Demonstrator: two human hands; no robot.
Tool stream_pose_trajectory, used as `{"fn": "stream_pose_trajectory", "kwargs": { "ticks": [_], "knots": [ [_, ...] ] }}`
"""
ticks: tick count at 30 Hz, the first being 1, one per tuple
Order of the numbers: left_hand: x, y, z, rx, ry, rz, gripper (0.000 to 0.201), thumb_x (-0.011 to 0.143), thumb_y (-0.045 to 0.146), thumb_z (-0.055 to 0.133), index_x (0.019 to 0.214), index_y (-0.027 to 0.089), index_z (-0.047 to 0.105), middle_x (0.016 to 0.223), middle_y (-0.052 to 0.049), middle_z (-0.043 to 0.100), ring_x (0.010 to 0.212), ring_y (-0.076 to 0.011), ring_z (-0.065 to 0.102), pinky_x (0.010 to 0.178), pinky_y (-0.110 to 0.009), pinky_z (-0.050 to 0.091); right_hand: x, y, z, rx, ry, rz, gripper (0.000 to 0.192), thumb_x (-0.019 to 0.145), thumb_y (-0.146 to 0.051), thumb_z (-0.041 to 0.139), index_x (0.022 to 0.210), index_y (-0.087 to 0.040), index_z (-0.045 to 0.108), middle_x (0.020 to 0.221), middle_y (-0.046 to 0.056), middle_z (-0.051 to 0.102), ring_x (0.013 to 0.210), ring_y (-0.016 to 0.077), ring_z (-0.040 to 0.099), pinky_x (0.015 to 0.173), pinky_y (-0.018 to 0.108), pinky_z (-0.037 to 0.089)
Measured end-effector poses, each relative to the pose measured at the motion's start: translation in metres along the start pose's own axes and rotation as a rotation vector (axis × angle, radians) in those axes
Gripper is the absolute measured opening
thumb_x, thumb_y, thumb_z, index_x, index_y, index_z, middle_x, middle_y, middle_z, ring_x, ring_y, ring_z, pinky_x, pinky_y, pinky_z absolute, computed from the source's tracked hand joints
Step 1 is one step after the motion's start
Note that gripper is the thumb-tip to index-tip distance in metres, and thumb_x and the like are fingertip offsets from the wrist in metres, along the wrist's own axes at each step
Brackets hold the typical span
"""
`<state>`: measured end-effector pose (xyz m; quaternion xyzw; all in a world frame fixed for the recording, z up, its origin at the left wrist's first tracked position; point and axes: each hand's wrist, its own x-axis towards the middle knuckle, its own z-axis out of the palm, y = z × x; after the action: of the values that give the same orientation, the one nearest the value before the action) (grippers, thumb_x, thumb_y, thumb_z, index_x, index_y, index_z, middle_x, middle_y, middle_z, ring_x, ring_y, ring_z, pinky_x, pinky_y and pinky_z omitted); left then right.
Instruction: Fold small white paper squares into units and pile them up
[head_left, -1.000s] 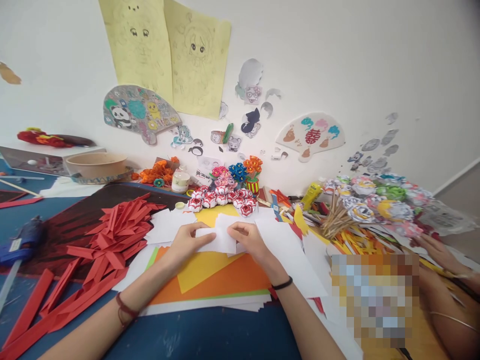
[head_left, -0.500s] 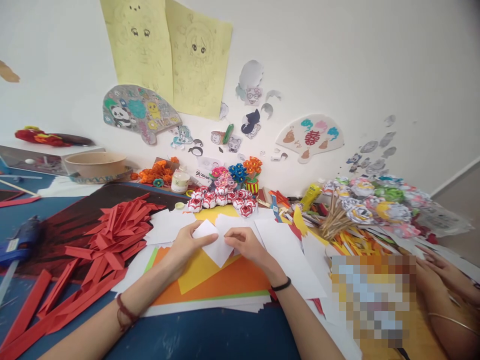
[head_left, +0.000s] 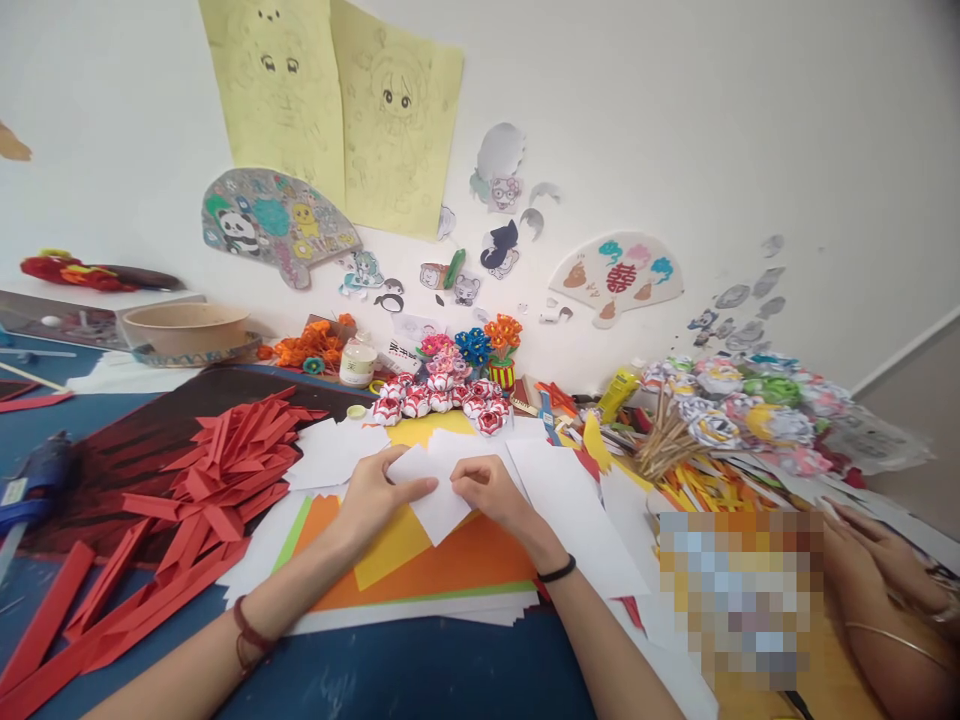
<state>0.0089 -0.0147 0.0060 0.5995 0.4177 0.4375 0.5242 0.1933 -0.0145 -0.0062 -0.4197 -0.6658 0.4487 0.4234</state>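
Between both hands is a small folded piece of white paper [head_left: 433, 508], raised over a stack of coloured sheets. My left hand [head_left: 382, 492] grips its left edge, thumb on top and fingers behind. At the right edge, my right hand [head_left: 487, 488] pinches the paper between thumb and curled fingers. Beneath lie a yellow sheet [head_left: 382, 556] and an orange sheet [head_left: 457, 565]. Just behind the hands stand several red-and-white paper flowers [head_left: 441, 396].
Folded red paper strips [head_left: 202, 500] are heaped at the left, near a blue glue gun [head_left: 37, 480]. On the right are thin sticks [head_left: 664, 440], paper flowers [head_left: 750, 400] and another person's hands [head_left: 877, 560]. A beige bowl [head_left: 186, 325] stands at the back left.
The white paper has spread wider between my hands, its lower corner dropping slightly. Both hands keep their hold in nearly the same place.
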Motion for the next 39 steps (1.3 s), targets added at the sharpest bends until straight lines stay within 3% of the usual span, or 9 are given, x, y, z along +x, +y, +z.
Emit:
{"fn": "stream_pose_trajectory", "kwargs": {
  "ticks": [4,10,12,15,19,23,30,36,39],
  "knots": [
    [0.005,-0.004,-0.006,0.0,0.065,0.035,0.032,0.064,0.038,0.072,0.084,0.014,0.063,0.077,-0.005,0.069,0.065,-0.0186,0.062,0.057,-0.025,0.046,0.0,0.0,-0.004,0.051,0.006,0.052,0.013,0.066,-0.018,0.051,0.054,-0.016,0.056,0.049,-0.004,0.05,0.045,0.009,0.044,0.045,0.02,0.033],
    [0.024,-0.004,-0.039,-0.073,0.414,0.085,0.038,0.06,0.038,0.075,0.084,0.013,0.063,0.074,-0.003,0.066,0.061,-0.0137,0.058,0.053,-0.021,0.043,0.003,0.007,-0.011,0.066,0.045,0.028,0.015,0.067,-0.014,0.05,0.054,-0.015,0.058,0.053,-0.001,0.056,0.046,0.0099,0.051,0.049,0.022,0.042],
    [0.024,-0.003,-0.039,-0.063,0.4,0.077,0.037,0.06,0.038,0.075,0.084,0.012,0.063,0.072,-0.003,0.066,0.06,-0.0138,0.057,0.053,-0.021,0.042,0.005,0.007,-0.01,0.084,0.096,0.009,0.015,0.072,-0.017,0.052,0.06,-0.015,0.059,0.056,-0.001,0.058,0.048,0.0101,0.054,0.051,0.022,0.043],
    [0.019,-0.003,-0.028,-0.026,0.25,0.092,0.034,0.063,0.038,0.073,0.084,0.013,0.063,0.075,-0.003,0.067,0.064,-0.0161,0.059,0.056,-0.023,0.044,0.006,0.005,-0.007,0.081,0.131,0.007,0.017,0.079,-0.027,0.053,0.069,-0.015,0.06,0.06,-0.001,0.059,0.05,0.011,0.056,0.054,0.023,0.044],
    [0.011,-0.007,-0.012,0.118,0.089,0.134,0.03,0.066,0.04,0.069,0.079,0.014,0.063,0.07,-0.001,0.066,0.06,-0.015,0.056,0.053,-0.022,0.041,0.004,0.001,-0.003,0.04,0.034,-0.007,0.019,0.079,-0.032,0.055,0.072,-0.015,0.061,0.065,-0.001,0.059,0.055,0.0115,0.056,0.054,0.022,0.043],
    [0.007,-0.009,-0.007,0.223,0.047,0.138,0.032,0.068,0.044,0.067,0.081,0.015,0.064,0.067,-0.001,0.065,0.056,-0.0144,0.053,0.049,-0.021,0.038,0.001,0.002,-0.002,-0.005,-0.028,-0.055,0.014,0.076,-0.023,0.056,0.065,-0.015,0.059,0.057,-0.004,0.051,0.052,0.0084,0.046,0.048,0.019,0.035],
    [0.009,-0.006,-0.011,0.081,0.112,0.104,0.029,0.065,0.038,0.071,0.079,0.015,0.062,0.066,0.0,0.063,0.054,-0.0128,0.053,0.048,-0.02,0.038,-0.001,0.002,-0.003,0.014,-0.077,0.068,0.013,0.07,-0.015,0.05,0.058,-0.015,0.056,0.051,-0.003,0.053,0.047,0.011,0.052,0.047,0.022,0.04],
    [0.022,-0.001,-0.034,-0.093,0.416,0.144,0.033,0.063,0.036,0.073,0.085,0.013,0.063,0.075,-0.002,0.065,0.062,-0.013,0.055,0.056,-0.021,0.042,0.001,-0.001,-0.008,-0.01,0.001,0.035,0.014,0.07,-0.014,0.052,0.058,-0.014,0.059,0.054,-0.001,0.058,0.047,0.0101,0.053,0.048,0.021,0.041],
    [0.022,-0.003,-0.034,-0.129,0.359,0.152,0.03,0.069,0.039,0.068,0.083,0.013,0.062,0.072,-0.001,0.062,0.062,-0.0123,0.053,0.056,-0.02,0.04,0.002,-0.004,-0.004,0.035,0.03,0.019,0.017,0.08,-0.027,0.053,0.073,-0.014,0.063,0.062,0.001,0.061,0.051,0.0106,0.055,0.053,0.023,0.043]
  ]
}}
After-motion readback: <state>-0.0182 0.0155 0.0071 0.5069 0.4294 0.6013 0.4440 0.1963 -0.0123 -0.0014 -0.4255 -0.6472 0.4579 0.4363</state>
